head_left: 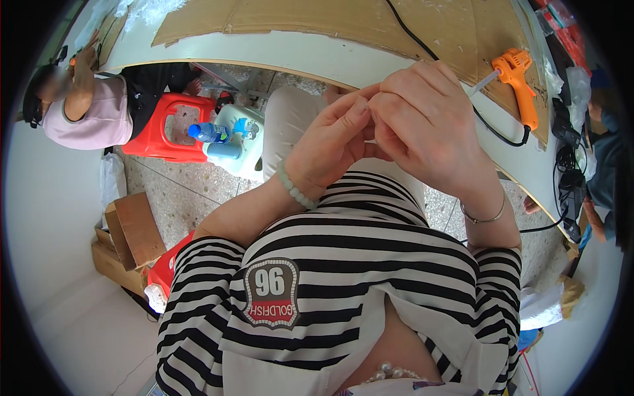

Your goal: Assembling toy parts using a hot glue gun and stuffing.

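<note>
Person wears black-and-white striped top point(343, 277) w/ shield-shaped sewn badge point(271, 292), grey, red and white, edged w/ small studs. Short sleeves, forearms bare. Left hand point(330, 142): pale green bead bracelet point(294, 190) at wrist. Right hand point(426, 122): thin silver bangle point(485, 214). Light trousers point(290, 125) at knees

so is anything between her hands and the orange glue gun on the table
Nothing visible. The left hand and right hand are pinched together above the lap, and the orange glue gun lies on cardboard past the right hand, with open table between.
</note>
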### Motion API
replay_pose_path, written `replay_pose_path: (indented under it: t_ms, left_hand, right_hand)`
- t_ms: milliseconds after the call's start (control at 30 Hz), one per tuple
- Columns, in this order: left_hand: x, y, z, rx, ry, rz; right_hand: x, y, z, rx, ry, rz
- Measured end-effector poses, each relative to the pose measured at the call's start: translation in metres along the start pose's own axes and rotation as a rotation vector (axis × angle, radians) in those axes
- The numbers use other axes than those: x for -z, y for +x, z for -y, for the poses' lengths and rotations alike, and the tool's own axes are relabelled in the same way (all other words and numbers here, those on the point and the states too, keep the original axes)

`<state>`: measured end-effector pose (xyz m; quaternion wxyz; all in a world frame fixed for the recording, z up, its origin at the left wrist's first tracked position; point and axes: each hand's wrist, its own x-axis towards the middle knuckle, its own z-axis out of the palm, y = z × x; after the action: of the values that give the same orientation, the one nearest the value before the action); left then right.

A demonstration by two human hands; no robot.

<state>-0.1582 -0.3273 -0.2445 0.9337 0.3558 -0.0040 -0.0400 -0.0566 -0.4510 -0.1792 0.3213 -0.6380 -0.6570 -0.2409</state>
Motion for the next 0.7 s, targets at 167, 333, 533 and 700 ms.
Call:
replay_pose_path:
  t_ms: [167, 333, 533, 700]
  left_hand:
    - [0.001, -0.003, -0.001, 0.031, -0.005, 0.016]
    - [-0.002, -0.002, -0.001, 0.036, -0.013, 0.036]
    - [0.005, -0.005, -0.005, 0.06, 0.041, 0.067]
    - [0.004, 0.0, -0.007, 0.045, 0.05, 0.129]
  right_hand:
    - [0.005, 0.001, -0.002, 0.035, 0.026, 0.041]
    - [0.013, 0.001, -0.003, 0.031, 0.031, 0.1]
    - [0.045, 0.02, -0.009, -0.032, -0.13, -0.064]
    - [0.037, 0.005, -0.012, -0.159, 0.134, 0.04]
